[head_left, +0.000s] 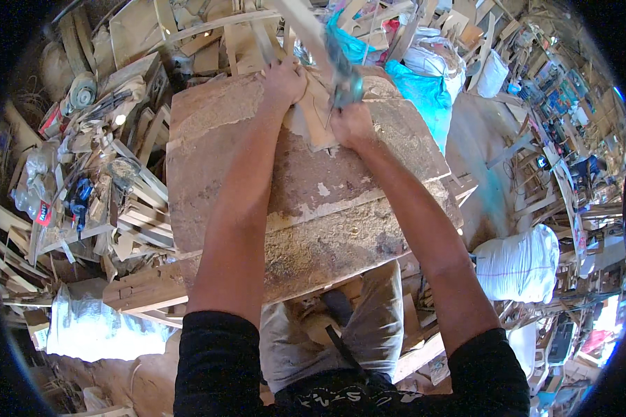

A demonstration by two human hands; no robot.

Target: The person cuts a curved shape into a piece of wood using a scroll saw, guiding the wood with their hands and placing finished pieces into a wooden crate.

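Head view: one pale-tan, dark-lined, flat wooden board, near the far edge of my worn brown tabletop. Long axis: away from me, leaning slightly left. Left hand: at its left side; grip, I cannot tell. Right hand: closed around a blurred teal handheld tool. Open room: nearer me.

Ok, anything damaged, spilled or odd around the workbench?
The workbench top looks damaged: its surface is patchy and worn. What looks like sawdust is strewn over its near part, and wood scraps lie jumbled to its left.
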